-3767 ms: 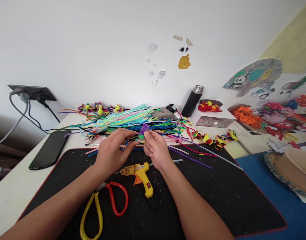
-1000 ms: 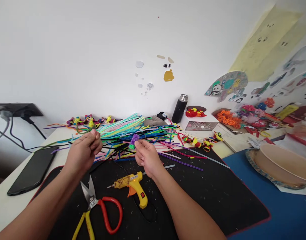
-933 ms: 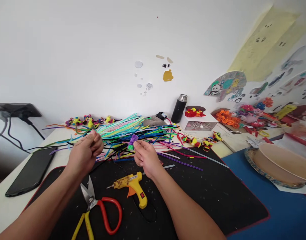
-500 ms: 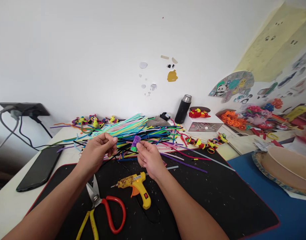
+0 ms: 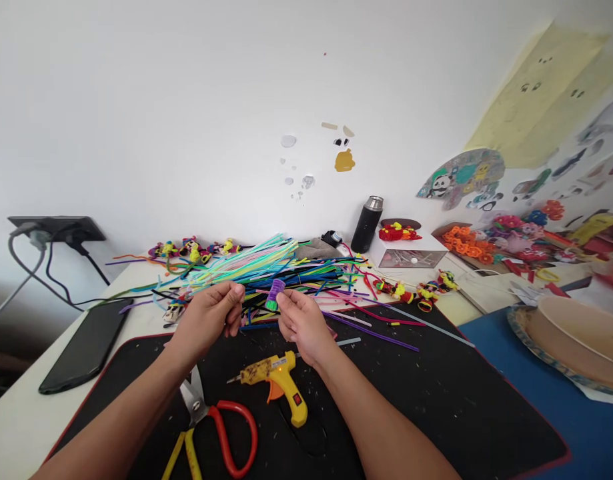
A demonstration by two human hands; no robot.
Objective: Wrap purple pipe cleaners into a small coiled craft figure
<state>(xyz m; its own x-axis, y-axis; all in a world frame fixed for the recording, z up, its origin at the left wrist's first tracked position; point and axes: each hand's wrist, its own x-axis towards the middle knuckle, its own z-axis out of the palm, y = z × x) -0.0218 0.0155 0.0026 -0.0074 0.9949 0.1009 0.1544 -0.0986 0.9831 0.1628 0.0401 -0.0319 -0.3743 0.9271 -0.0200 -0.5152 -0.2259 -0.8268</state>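
Nearing the purple-and-green fuzzy piece [image 5: 275,292], the left hand [image 5: 203,319] has come closer to it than it was a second ago, while the right hand [image 5: 306,327] keeps its grip. From my remote station I judge that this leaves the piece steady and within easy reach of both hands. Neither the glue gun [image 5: 285,383] nor the scissors [image 5: 197,407] is in use; both lie on the black mat [image 5: 446,387], nearer to me than the hands. Position of the piece: between the two hands, in front of the heap of coloured chenille stems [image 5: 256,260] on the desk [image 5: 16,407]. The right fingers [image 5: 287,303] are pinched on its right side; its purple ribbed part is uppermost and slightly tilted, its green end down. The left fingers [image 5: 230,298] are curled inward near it, not touching; I cannot tell whether their tips meet or hold anything.
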